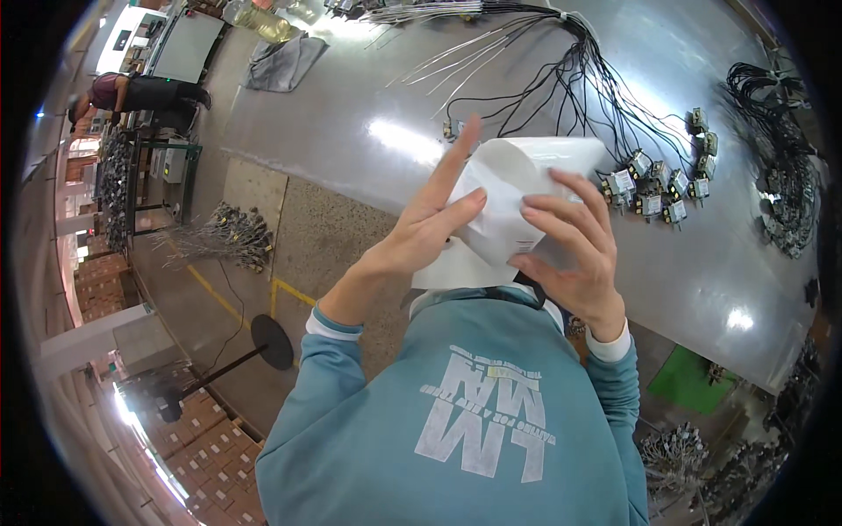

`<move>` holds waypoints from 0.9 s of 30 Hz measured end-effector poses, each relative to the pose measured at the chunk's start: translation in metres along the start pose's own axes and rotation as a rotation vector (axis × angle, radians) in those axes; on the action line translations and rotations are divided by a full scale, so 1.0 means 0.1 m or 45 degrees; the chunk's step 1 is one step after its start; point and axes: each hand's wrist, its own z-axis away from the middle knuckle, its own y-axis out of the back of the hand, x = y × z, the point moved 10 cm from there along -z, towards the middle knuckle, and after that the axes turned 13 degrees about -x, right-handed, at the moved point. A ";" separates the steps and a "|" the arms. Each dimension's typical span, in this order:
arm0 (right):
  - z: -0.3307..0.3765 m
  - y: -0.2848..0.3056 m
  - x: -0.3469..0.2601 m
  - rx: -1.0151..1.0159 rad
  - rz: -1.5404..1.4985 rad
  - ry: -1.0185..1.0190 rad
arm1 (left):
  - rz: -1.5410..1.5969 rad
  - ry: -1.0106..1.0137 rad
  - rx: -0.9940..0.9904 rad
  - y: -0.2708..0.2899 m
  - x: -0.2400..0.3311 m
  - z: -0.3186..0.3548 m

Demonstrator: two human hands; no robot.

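A curled white glossy sheet (502, 197) is held up close in front of my chest, above the near edge of the metal table. My left hand (421, 232) grips its left side: the thumb presses on the sheet and the index finger points up past it. Small dark print shows low on the sheet's right part. There the fingers of my right hand (574, 250) are bent against it, with the thumb near the lower edge. A part of the sheet folds down toward my blue sweatshirt. The other fingers of my left hand are mostly hidden.
On the metal table (351, 167) lie a bundle of black cables (579, 70), several small metal boxes (649, 184) and a grey cloth (283, 63). More coiled cables (781, 202) lie at the right. A person (132, 92) stands far left. A round black stand (272, 342) is at lower left.
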 end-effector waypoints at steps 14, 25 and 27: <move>0.17 -0.13 0.15 0.190 -0.261 -0.160 | 0.337 0.411 -0.454 -0.17 -0.27 -0.02; 0.24 -0.24 0.25 0.128 -0.314 -0.388 | 0.520 0.634 -0.377 -0.19 -0.61 0.05; 0.26 -0.25 0.26 0.121 -0.313 -0.395 | 0.549 0.650 -0.405 -0.21 -0.66 0.06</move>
